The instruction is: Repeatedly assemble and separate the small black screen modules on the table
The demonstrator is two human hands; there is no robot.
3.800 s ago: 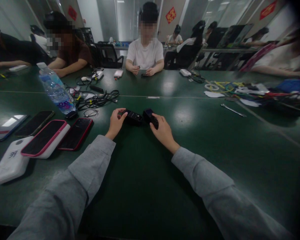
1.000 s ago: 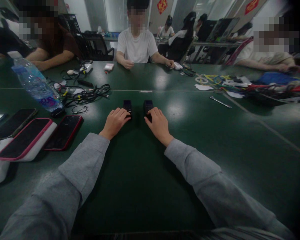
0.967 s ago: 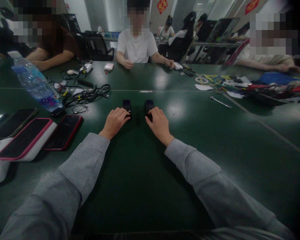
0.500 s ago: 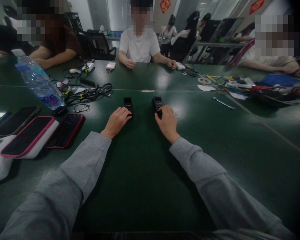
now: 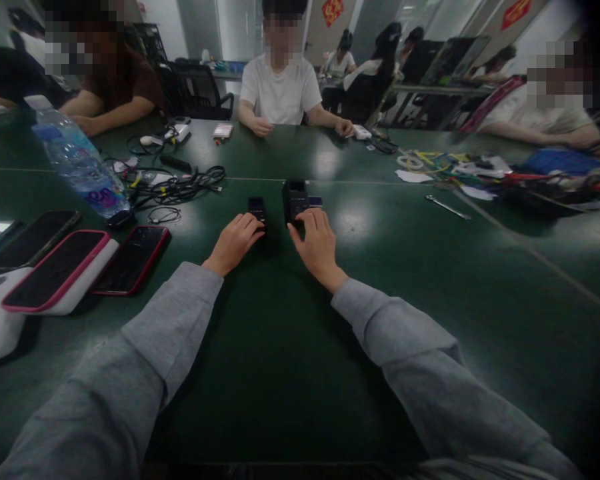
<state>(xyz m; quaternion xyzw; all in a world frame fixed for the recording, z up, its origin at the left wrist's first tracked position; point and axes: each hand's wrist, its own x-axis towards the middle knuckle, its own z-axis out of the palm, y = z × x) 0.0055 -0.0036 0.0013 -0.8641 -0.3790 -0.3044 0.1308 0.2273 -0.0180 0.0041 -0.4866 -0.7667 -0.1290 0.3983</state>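
Note:
Two small black devices lie on the green table (image 5: 280,347) in front of me. My left hand (image 5: 234,241) rests curled over the near end of the left black device (image 5: 257,208), which lies flat. My right hand (image 5: 316,244) grips the right black device (image 5: 294,199) and holds it tipped up on end, its face toward me. A small dark flat piece (image 5: 315,201) lies just right of that device.
Several phones (image 5: 130,260) and a white power bank (image 5: 0,320) lie at left, by a water bottle (image 5: 80,170) and tangled cables (image 5: 180,187). A wrench (image 5: 447,207) and coloured clutter (image 5: 480,173) lie at right. Other people sit across the table.
My right hand has drawn the right device leftward, closer to the left one, and tipped it upright. My left hand stays on the left device.

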